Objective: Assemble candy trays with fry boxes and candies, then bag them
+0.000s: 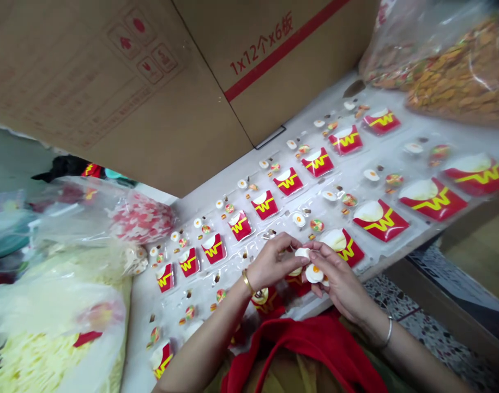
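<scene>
My right hand is closed around several small toy fried eggs, white with orange yolks. At its fingertips my left hand pinches a white piece, which looks like another toy egg turned yolk-down; fingers of both hands touch it. Beneath the hands lie clear plastic blister trays, holding red fries boxes with a yellow W. Small toy pizzas, burgers and eggs sit in the compartments beside the boxes. Several trays nearest my left forearm show pizzas without an egg visible; my arms hide part of that row.
A large cardboard carton stands along the table's back edge. Bags of yellow pieces and red-and-white pieces lie at left. A bag of orange-brown pieces sits at back right. The table's front edge runs below my right hand.
</scene>
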